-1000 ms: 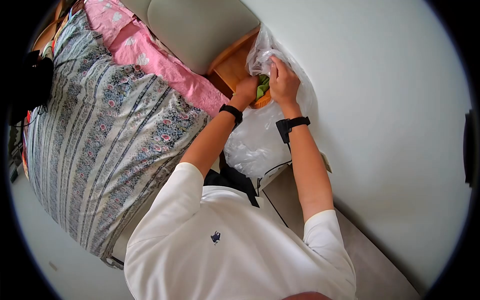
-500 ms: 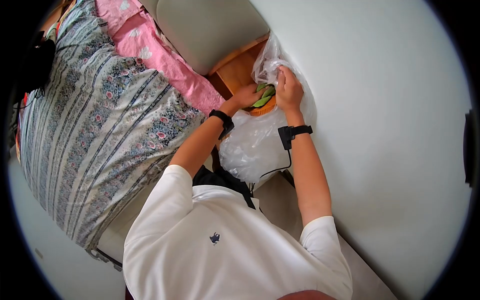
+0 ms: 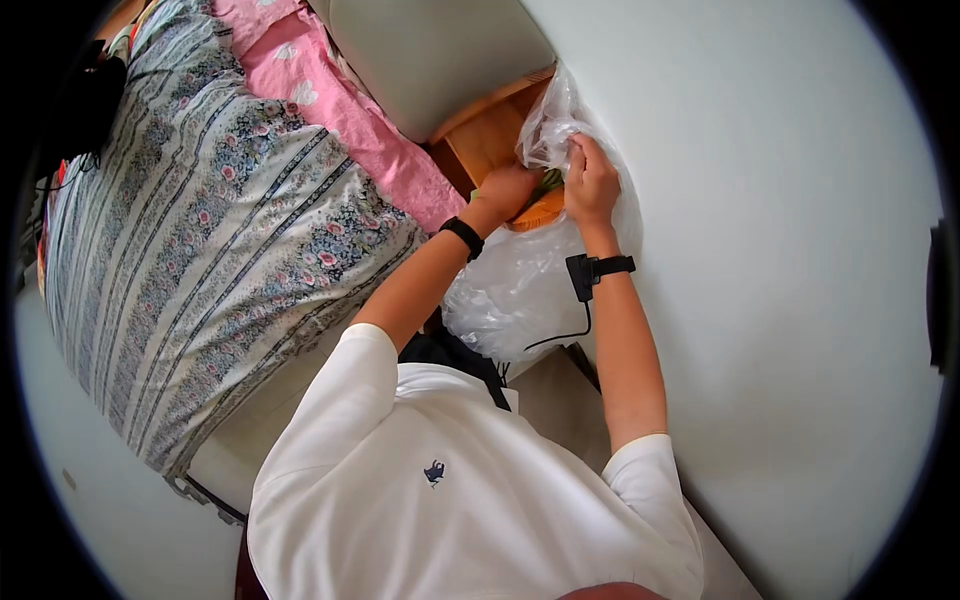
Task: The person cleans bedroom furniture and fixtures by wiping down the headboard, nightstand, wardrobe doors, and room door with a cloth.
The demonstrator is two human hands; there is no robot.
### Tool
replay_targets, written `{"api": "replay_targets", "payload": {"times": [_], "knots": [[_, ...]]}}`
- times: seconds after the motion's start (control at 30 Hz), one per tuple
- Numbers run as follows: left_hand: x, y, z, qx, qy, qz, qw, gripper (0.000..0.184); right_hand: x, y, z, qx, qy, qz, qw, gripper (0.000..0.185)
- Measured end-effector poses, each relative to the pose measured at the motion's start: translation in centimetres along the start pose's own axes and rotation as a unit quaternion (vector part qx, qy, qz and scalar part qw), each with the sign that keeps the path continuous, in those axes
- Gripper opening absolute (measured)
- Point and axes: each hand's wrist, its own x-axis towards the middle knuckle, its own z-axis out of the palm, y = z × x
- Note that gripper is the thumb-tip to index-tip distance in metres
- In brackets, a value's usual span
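Note:
My left hand (image 3: 507, 190) is closed over the orange ribbed container (image 3: 540, 213), with a bit of green poking out at its wrist side. It appears to grip some of the flat green pieces, leaves or pods. More green pieces (image 3: 548, 182) show between my two hands, partly hidden by the left one. My right hand (image 3: 592, 183) pinches the rim of a clear plastic bag (image 3: 515, 290), holding it up against the wall side. The bag spreads around and below the container; its contents are not clearly visible.
A bed with a floral striped cover (image 3: 240, 230) and a pink cloth (image 3: 370, 130) lies on the left. Behind the bag are a wooden compartment (image 3: 485, 140) and a grey padded panel (image 3: 430, 50). A white wall (image 3: 780, 250) rises close on the right.
My left hand has moved right and closed over the green pieces, which were more exposed before. My right hand keeps its pinch on the bag. The view has shifted slightly.

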Motion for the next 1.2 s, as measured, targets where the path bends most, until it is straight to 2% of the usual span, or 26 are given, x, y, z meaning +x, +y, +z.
{"api": "replay_targets", "payload": {"times": [0.03, 0.1, 0.17, 0.2, 0.23, 0.3, 0.33, 0.47, 0.53, 0.6, 0.7, 0.77, 0.83, 0.87, 0.93, 1.03, 1.07, 1.1, 1.13, 1.17, 1.2], "knots": [[0.0, 0.7, -0.5, 0.098, 0.012, 0.011, 0.995, 0.031, -0.1, 0.2, 0.1, 0.010, 0.003, -0.004, 1.000, 0.019], [-0.9, 1.3, -1.6, 0.135, -0.021, -0.013, 0.991, 0.030, 0.1, 0.0, -0.1, 0.031, 0.006, -0.008, 0.999, 0.019], [-0.2, -0.6, -0.9, 0.065, -0.025, -0.034, 0.997, 0.029, -0.3, -0.2, 0.3, 0.045, 0.018, -0.012, 0.999, 0.019], [-0.4, -3.2, 0.3, -0.012, 0.032, 0.041, 0.999, 0.027, -0.2, -0.3, 0.3, 0.044, 0.030, -0.016, 0.998, 0.019], [-0.9, -3.2, -0.1, -0.017, 0.033, 0.047, 0.998, 0.027, -0.1, -0.1, 0.0, 0.038, 0.038, -0.023, 0.998, 0.020], [-2.4, -1.9, -2.5, -0.025, -0.007, 0.025, 0.999, 0.026, -0.1, 0.4, -0.1, 0.038, 0.032, -0.016, 0.999, 0.021], [-3.4, -0.2, -4.4, -0.004, -0.058, -0.037, 0.998, 0.028, -0.2, 0.3, 0.0, 0.035, 0.035, -0.016, 0.999, 0.020], [-6.5, 5.3, -8.8, -0.057, 0.004, 0.015, 0.998, 0.030, -0.4, -0.2, 0.0, 0.034, 0.045, 0.001, 0.998, 0.019], [-6.6, 6.9, -10.1, -0.037, -0.001, 0.008, 0.999, 0.033, -0.5, -0.3, 0.1, 0.022, 0.045, 0.005, 0.999, 0.020], [-6.9, 6.6, -9.3, -0.016, 0.003, -0.003, 1.000, 0.037, -0.6, -0.3, -0.1, 0.015, 0.030, 0.004, 0.999, 0.020], [-5.8, 2.7, -6.0, -0.035, 0.017, -0.003, 0.999, 0.038, -0.6, -0.1, 0.3, 0.013, 0.036, -0.005, 0.999, 0.021], [-5.0, 2.1, -5.6, -0.033, -0.004, -0.026, 0.999, 0.038, -0.3, 0.0, 0.4, 0.016, 0.049, -0.011, 0.999, 0.022], [-4.4, 0.8, -4.7, 0.022, -0.083, -0.067, 0.994, 0.034, 0.1, 0.2, 0.7, 0.014, 0.047, -0.006, 0.999, 0.024], [-4.9, 0.1, -3.7, 0.017, -0.082, -0.074, 0.994, 0.034, -0.1, 0.4, 0.6, 0.019, 0.050, -0.011, 0.999, 0.024], [-5.5, -1.0, -2.8, 0.049, -0.011, -0.061, 0.997, 0.030, -0.3, 0.4, 0.5, 0.030, 0.063, -0.027, 0.997, 0.024], [-7.4, -0.5, -2.9, 0.066, 0.007, -0.075, 0.995, 0.031, -0.6, 0.0, 0.1, 0.027, 0.029, 0.006, 0.999, 0.025], [-7.9, 0.0, -3.4, 0.083, -0.018, -0.120, 0.989, 0.033, -0.7, -0.1, 0.3, 0.034, 0.034, 0.009, 0.999, 0.024], [-8.4, -0.1, -4.6, 0.091, -0.015, -0.118, 0.989, 0.033, -0.6, -0.2, 0.4, 0.039, 0.041, 0.006, 0.998, 0.024], [-9.5, -1.0, -5.8, -0.141, -0.078, -0.113, 0.980, 0.034, -0.6, -0.2, 0.3, -0.003, -0.007, 0.011, 1.000, 0.024], [-10.5, -1.9, -6.6, -0.366, -0.139, -0.103, 0.914, 0.035, -0.8, -0.1, 0.2, -0.046, -0.058, 0.016, 0.997, 0.024], [-11.0, -3.3, -6.8, -0.384, -0.191, -0.108, 0.897, 0.038, -1.2, -0.4, 0.2, -0.033, -0.064, 0.013, 0.997, 0.021]]}}
